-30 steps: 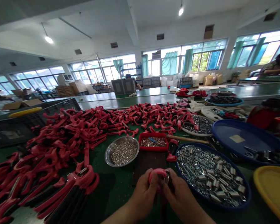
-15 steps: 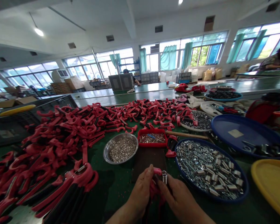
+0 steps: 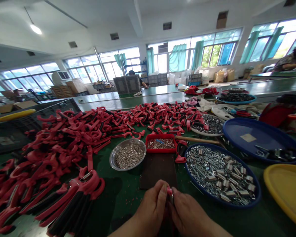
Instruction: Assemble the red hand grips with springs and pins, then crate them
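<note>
My left hand (image 3: 151, 205) is closed around a red plastic handle part (image 3: 169, 190), most of which the fingers hide. Pressed up against it, my right hand (image 3: 188, 210) pinches a metal coil spring (image 3: 172, 197) at the red part. Only a sliver of the spring shows between the hands. Just beyond them lies a dark flat plate (image 3: 159, 171) on the green table. Right of my hands is a blue tray (image 3: 260, 197) of springs, nuts and washers. A metal bowl (image 3: 111, 160) of small silvery pieces stands to the left.
Red and black handles (image 3: 86, 131) are heaped at left and across the back. A red box (image 3: 160, 151) of small fasteners sits behind the plate. Farther right are a second blue tray (image 3: 268, 135) and a yellow tray (image 3: 286, 187). A person (image 3: 289, 61) sits at far right.
My hands have come closer together and the right hand has turned, bringing the spring from upright beside the red part to against it. The view has shifted slightly.
</note>
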A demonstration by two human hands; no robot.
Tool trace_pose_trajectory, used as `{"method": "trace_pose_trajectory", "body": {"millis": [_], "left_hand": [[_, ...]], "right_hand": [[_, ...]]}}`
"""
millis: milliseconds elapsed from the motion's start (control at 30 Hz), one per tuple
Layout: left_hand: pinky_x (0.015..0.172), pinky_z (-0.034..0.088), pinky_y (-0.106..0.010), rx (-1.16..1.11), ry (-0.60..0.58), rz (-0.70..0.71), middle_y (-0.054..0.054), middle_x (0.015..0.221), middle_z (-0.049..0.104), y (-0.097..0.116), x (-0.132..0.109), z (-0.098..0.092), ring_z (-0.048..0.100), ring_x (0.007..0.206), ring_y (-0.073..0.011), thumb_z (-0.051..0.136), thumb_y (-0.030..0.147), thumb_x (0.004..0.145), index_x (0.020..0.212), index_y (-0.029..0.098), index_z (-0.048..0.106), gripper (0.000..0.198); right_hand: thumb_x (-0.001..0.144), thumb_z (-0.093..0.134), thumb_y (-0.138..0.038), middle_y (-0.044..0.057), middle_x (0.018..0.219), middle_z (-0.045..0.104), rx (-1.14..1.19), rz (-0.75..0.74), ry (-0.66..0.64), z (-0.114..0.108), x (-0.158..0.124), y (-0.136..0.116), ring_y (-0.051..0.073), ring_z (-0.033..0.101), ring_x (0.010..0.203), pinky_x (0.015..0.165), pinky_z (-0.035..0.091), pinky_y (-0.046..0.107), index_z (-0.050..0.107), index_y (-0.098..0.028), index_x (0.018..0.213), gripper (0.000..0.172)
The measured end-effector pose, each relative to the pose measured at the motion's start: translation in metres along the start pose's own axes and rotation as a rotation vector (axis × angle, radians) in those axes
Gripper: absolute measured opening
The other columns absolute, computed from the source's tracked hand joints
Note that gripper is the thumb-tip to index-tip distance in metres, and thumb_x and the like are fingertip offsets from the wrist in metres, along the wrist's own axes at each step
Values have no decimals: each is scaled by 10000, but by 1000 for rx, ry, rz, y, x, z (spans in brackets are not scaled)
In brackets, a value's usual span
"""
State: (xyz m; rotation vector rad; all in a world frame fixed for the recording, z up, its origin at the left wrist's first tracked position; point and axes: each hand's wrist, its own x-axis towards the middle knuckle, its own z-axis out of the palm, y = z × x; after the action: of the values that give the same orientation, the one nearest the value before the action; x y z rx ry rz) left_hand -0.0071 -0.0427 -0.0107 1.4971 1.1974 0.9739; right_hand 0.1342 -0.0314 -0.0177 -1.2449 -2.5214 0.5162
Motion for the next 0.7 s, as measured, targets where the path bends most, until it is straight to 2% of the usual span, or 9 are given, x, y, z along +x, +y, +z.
{"method": "trace_pose_trajectory", "body": {"millis": [100,167,233,333,400,467,533,600,700], "left_hand": [[636,393,-215,65,11,16,-2,731,518,-2,0,3,485,664,-118,260,434,899,814,172,519,378],[650,400,-221,74,14,28,-10,749,532,-3,7,2,502,685,-126,243,436,900,833,175,518,385],[695,410,-240,108,0,21,-27,790,566,0,19,-5,534,734,-145,211,453,898,912,175,519,415],[829,386,-303,298,-13,-9,-80,952,609,11,36,-24,556,912,-202,196,526,869,1113,176,484,515],[933,316,-368,513,-4,12,-125,1143,558,19,43,-34,484,1083,-269,325,632,782,1214,172,442,642],[1000,224,-442,719,16,66,-156,1269,468,24,45,-35,387,1175,-338,505,723,589,1274,151,398,899],[1014,179,-497,865,53,94,-170,1287,445,22,46,-29,374,1172,-366,592,744,426,1302,126,359,1098],[1005,199,-508,948,109,85,-168,1254,473,15,48,-22,407,1136,-353,598,731,415,1296,114,362,1102],[961,290,-481,996,126,79,-161,1184,519,1,55,-22,459,1069,-331,603,691,435,1269,105,388,1042]], "right_hand": [[781,332,-137,223,1015,625,-34,73,-97,-8,3,-4,291,621,862,755,479,379,567,-25,1092,405],[798,352,-168,208,1029,621,81,76,-82,-13,8,-3,281,607,894,787,461,384,574,-60,1072,369],[840,373,-256,149,948,650,376,82,-45,-15,15,2,239,608,857,783,457,354,609,-122,959,296],[881,338,-418,46,740,645,823,200,-22,-15,31,11,157,598,632,580,479,269,591,-169,870,356],[873,354,-473,19,730,638,1097,325,2,-13,43,16,139,592,592,510,469,240,566,-175,948,373],[849,441,-460,19,828,652,1378,414,70,-9,53,18,141,617,717,622,495,248,545,-182,1032,349],[834,495,-407,23,931,649,1551,478,153,-2,59,19,139,605,864,786,469,253,535,-186,1083,336],[850,459,-394,30,978,642,1530,504,200,4,61,20,139,598,896,835,447,260,522,-188,1127,351],[901,279,-450,47,860,665,994,383,83,-1,59,30,151,624,749,711,484,272,560,-173,1085,435]]}}
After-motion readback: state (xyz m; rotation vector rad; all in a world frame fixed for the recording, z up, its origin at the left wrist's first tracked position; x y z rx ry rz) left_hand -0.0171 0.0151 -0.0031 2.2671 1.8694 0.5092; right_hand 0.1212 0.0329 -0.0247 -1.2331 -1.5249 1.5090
